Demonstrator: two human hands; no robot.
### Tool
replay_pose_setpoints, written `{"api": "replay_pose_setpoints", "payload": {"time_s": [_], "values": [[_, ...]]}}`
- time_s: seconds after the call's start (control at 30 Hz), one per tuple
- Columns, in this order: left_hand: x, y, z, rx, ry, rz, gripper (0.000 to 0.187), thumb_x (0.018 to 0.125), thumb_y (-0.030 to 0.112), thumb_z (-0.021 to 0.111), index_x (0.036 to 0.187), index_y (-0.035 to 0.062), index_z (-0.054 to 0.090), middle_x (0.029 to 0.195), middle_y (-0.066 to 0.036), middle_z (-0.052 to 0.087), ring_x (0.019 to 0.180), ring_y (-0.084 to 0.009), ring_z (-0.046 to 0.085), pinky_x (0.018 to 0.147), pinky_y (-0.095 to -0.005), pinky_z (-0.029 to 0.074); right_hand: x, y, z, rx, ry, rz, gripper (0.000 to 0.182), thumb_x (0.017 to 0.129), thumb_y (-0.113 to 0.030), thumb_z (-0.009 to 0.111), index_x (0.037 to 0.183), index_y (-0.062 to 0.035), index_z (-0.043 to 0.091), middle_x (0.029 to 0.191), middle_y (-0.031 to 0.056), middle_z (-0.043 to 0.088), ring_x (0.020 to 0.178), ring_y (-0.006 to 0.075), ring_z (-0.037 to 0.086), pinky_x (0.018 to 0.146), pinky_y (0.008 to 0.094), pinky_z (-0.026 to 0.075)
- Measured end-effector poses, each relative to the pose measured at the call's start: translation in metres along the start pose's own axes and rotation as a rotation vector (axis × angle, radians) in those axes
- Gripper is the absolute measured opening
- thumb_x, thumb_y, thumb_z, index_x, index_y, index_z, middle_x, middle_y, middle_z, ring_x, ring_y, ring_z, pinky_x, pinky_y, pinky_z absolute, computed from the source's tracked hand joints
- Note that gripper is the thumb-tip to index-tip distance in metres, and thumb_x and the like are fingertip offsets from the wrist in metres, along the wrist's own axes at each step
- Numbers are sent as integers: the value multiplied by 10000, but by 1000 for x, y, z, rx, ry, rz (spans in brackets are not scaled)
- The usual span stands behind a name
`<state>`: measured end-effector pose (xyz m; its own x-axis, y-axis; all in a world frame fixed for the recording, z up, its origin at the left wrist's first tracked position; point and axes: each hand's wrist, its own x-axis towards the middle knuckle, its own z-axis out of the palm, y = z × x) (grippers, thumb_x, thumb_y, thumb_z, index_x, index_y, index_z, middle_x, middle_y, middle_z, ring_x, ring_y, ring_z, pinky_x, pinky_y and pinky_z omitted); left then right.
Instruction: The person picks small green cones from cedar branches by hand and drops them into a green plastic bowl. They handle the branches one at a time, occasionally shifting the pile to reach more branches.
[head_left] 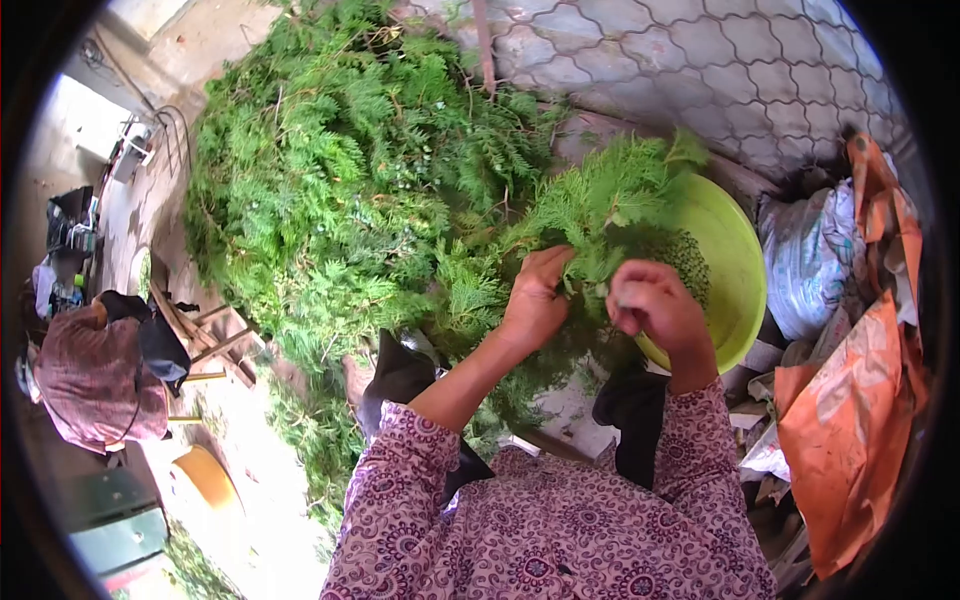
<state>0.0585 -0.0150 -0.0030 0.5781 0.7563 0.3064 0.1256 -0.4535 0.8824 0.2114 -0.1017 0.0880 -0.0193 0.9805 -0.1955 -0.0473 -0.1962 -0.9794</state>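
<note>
My left hand (538,298) is closed around the stem of a leafy evergreen branch (605,195), whose feathery green sprays reach up and over the rim of a yellow-green basin (742,285). Just right of it, my right hand (662,305) hovers by the basin's near left side with its fingers curled, slightly blurred. Whatever those fingers pinch is hidden. Inside the basin lies a pile of small green cones or seeds (690,262), partly covered by the branch. A large heap of cut evergreen branches (340,180) spreads to the left of both hands.
Orange sacking (840,400) and a stuffed whitish sack (810,260) stand right of the basin. Paving with wavy joints (690,70) runs along the top. At left, another person (100,375) bends near a wooden stool (215,340) and a yellow tub (207,478).
</note>
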Motion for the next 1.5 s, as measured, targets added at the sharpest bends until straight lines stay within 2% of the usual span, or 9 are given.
{"api": "replay_pose_setpoints", "payload": {"time_s": [0.13,0.33,0.43,0.73,1.0,1.23,1.33,1.4,1.5], "values": [[3,2,-8,80,56,26,497,584,-78,548,1074,8,550,1119,-181,536,1043,-352,483,904,-377,390,0,-14,6,466,134,-5,41,773,-12,486,770,-46,508,650,53,541,508,77,483,416,199,362],[6,5,-11,93,100,-65,465,608,-40,609,1067,9,558,1107,-174,553,1043,-334,501,901,-366,397,6,0,10,138,136,-5,138,783,-140,616,805,-33,531,649,-25,488,519,41,413,431,182,319],[6,-2,-10,103,76,-44,438,639,-5,633,1071,10,560,1103,-172,557,1036,-335,505,900,-368,396,15,10,16,-316,341,-350,236,699,-156,713,786,-20,540,614,-37,481,541,42,403,486,200,360],[8,11,-9,45,79,-28,369,663,8,612,1028,60,603,1077,-148,578,1005,-320,527,882,-361,405,15,8,28,-474,465,-390,148,760,-109,632,746,5,539,590,73,485,517,95,422,463,277,358],[13,5,-20,-348,67,-308,237,762,21,587,997,44,613,941,-67,635,865,-168,564,800,-281,416,-2,-9,41,-59,-300,-140,199,817,-173,537,716,-6,576,576,-23,493,558,47,433,507,231,360],[15,9,-43,-928,243,-571,118,822,114,621,912,38,616,883,-6,619,791,-100,529,735,-258,415,0,8,-46,-656,815,-448,190,734,-50,537,911,3,579,804,127,577,683,199,551,612,295,441],[21,32,-54,-1083,279,-692,128,811,98,627,923,38,605,888,-37,625,834,-148,563,768,-294,440,4,20,-67,-1444,1113,-551,235,709,-16,525,938,4,577,876,166,583,738,253,573,643,308,454],[14,-1,-57,-1071,278,-757,144,852,116,565,968,35,592,887,-58,633,821,-166,589,764,-302,462,7,25,-70,-1274,1045,-565,229,708,-12,531,932,7,577,888,167,591,736,252,580,640,307,459],[3,-5,-67,-16,40,-374,197,856,124,475,996,28,576,891,-68,646,740,-158,606,693,-286,477,9,22,-60,-900,862,-518,198,718,-18,552,911,21,575,861,145,603,690,220,583,610,289,460]]}}
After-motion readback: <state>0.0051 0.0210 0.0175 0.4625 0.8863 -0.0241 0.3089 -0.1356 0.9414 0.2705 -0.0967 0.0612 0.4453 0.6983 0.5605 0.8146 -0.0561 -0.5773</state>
